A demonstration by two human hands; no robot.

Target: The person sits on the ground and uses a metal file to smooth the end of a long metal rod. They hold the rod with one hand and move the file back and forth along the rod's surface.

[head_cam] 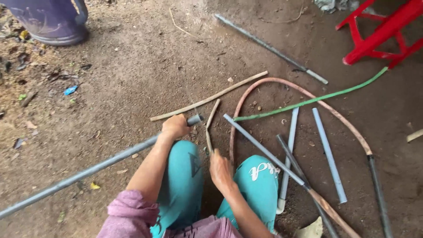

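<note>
Left hand [175, 126] grips grey pipe [88, 169] end; right hand [220, 169] holds thin strip [210, 125]

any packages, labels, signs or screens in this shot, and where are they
No screens or signs in view.
Printed mark: white curly lettering on the teal trouser knee, just right of the right hand.
Dark badge: small shield-like patch on the other teal knee, below the left hand gripping the long grey pipe.
Wrapper scrap: small crumpled blue bit on the dirt at upper left, possibly packaging; too small to tell.
</note>
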